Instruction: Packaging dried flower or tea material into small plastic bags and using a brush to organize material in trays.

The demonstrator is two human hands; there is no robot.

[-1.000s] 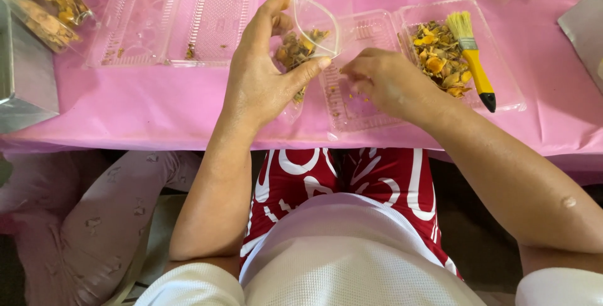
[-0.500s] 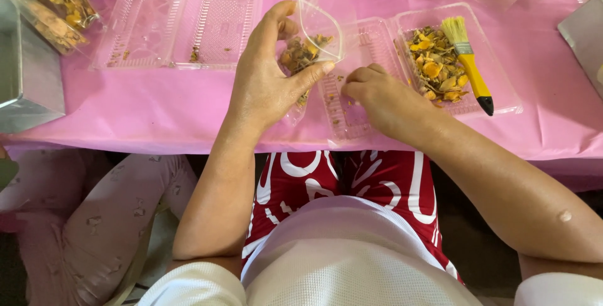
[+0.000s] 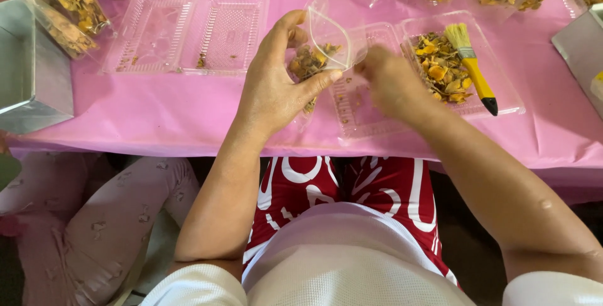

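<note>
My left hand holds a small clear plastic bag with its mouth held wide; dried yellow-brown pieces lie in its bottom. My right hand, blurred, is raised to the bag's mouth, fingers pinched together; whether it holds pieces I cannot tell. Under both hands sits an open clear hinged tray. Its near half holds a few crumbs. Its right half is heaped with dried pieces. A yellow-handled brush rests on that heap.
A pink sheet covers the table. A second clear hinged tray lies at the left. Several filled bags lie along the far edge, and metal boxes stand at both sides. Another person's legs are below left.
My right hand rose from the near tray half to the mouth of the bag. The left hand kept the bag held wide.
</note>
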